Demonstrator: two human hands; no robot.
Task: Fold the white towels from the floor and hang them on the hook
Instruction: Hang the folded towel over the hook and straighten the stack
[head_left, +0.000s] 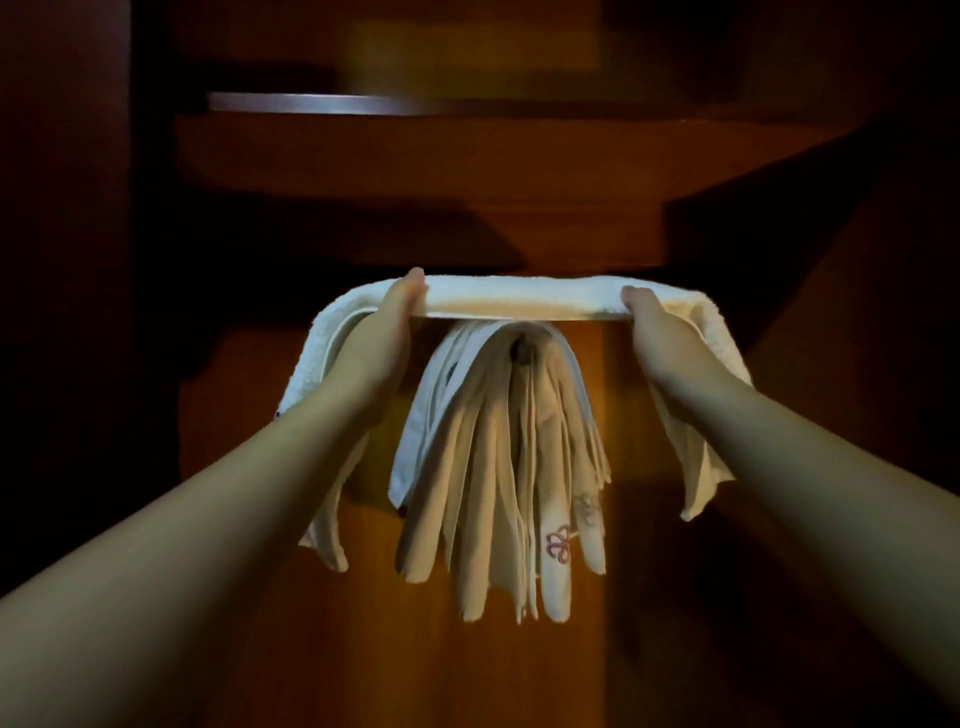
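We see one folded towel (519, 301) clamped by left grip (384, 332) and right grip (654, 332); several towels (498, 467) hang from one hook (519, 354).

Towel (519, 299) nubby white terry cloth; panel (519, 675) smooth satin wood.

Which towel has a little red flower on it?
One of the towels hanging on the hook, low in the bunch: its red flower shows. The held towel looks plain.

You hold a folded white towel (519, 304) stretched level between your grips, ends drooping outside them; below its middle, several folded towels (498, 467) drape over the hook (521, 353)
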